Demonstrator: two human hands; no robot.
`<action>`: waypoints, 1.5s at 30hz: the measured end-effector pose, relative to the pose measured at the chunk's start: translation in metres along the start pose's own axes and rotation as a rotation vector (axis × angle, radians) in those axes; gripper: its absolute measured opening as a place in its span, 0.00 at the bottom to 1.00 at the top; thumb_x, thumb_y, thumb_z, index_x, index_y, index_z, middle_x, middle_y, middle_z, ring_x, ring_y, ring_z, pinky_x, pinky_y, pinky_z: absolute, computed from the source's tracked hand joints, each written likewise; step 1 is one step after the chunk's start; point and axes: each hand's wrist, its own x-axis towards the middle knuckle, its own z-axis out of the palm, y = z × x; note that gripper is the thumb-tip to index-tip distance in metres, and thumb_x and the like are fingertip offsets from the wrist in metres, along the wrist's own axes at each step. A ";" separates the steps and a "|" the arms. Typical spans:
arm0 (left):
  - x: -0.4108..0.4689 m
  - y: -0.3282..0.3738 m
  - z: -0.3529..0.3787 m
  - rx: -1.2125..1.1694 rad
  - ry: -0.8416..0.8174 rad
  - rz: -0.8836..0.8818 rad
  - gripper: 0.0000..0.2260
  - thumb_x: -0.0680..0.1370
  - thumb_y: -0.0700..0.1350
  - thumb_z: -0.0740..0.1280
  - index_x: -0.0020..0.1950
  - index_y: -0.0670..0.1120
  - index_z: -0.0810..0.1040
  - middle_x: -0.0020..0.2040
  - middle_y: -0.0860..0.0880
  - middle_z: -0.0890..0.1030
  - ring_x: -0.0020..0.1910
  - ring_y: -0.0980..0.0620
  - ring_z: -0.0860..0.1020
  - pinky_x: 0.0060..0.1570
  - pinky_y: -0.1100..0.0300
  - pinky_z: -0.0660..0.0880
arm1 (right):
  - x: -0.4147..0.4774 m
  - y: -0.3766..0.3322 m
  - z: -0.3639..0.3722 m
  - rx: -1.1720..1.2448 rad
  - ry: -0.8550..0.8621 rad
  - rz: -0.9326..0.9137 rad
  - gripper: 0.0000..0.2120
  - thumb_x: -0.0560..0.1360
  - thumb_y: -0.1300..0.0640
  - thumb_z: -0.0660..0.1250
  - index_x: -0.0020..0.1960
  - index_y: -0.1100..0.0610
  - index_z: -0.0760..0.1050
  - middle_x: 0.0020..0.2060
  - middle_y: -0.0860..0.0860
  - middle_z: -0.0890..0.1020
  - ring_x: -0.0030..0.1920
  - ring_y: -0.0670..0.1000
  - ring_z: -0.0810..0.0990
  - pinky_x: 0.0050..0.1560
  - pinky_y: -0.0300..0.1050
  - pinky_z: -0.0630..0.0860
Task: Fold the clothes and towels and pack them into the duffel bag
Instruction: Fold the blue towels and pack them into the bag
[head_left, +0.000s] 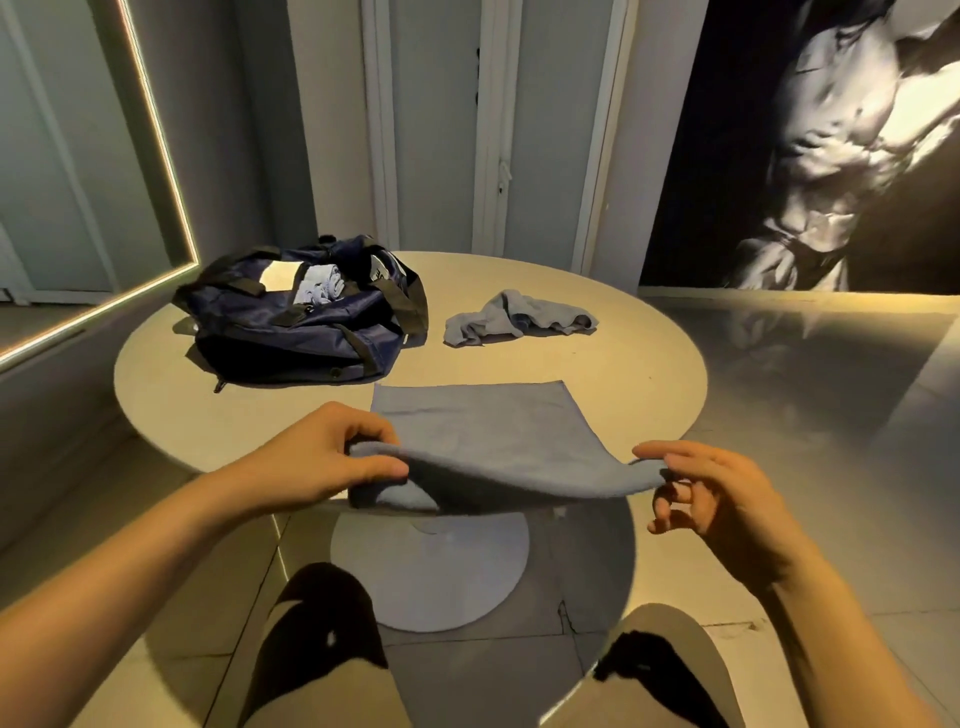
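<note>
Left hand (332, 457) and right hand (711, 488), set apart at lower centre, each pinch a near corner of the towel (483, 431) — edge held raised off the table (649, 374), likely for folding forward — while bag (291, 332) and crumpled cloth (519, 319) wait above, mid-frame.

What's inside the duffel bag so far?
The open duffel bag shows a bundled light blue cloth with a flat white piece beside it. Anything lower is hidden by the bag's dark sides.

Lying on the round beige worktop (623, 374): open navy duffel bag (291, 332), crumpled blue-grey cloth (514, 319) beside it, blue-grey towel (478, 421) resting partly flat.
</note>
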 end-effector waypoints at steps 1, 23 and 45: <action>0.002 0.001 -0.004 -0.019 0.014 -0.008 0.10 0.75 0.55 0.74 0.45 0.49 0.86 0.39 0.47 0.83 0.39 0.48 0.82 0.41 0.57 0.78 | 0.001 -0.003 -0.002 -0.006 -0.056 0.010 0.14 0.78 0.67 0.61 0.58 0.65 0.83 0.44 0.63 0.82 0.34 0.58 0.78 0.34 0.50 0.82; 0.134 -0.094 -0.006 -0.370 0.480 -0.632 0.12 0.74 0.41 0.77 0.39 0.36 0.79 0.35 0.40 0.77 0.35 0.46 0.74 0.36 0.55 0.70 | 0.215 0.036 0.040 -0.469 0.183 0.094 0.17 0.78 0.55 0.72 0.36 0.59 0.69 0.31 0.56 0.64 0.32 0.54 0.64 0.34 0.47 0.62; 0.145 -0.119 0.009 0.435 0.433 -0.599 0.05 0.82 0.49 0.66 0.52 0.50 0.81 0.49 0.47 0.83 0.41 0.48 0.77 0.43 0.54 0.72 | 0.249 0.058 0.044 -1.033 0.322 0.027 0.05 0.77 0.58 0.68 0.45 0.58 0.80 0.38 0.52 0.80 0.40 0.55 0.76 0.38 0.46 0.68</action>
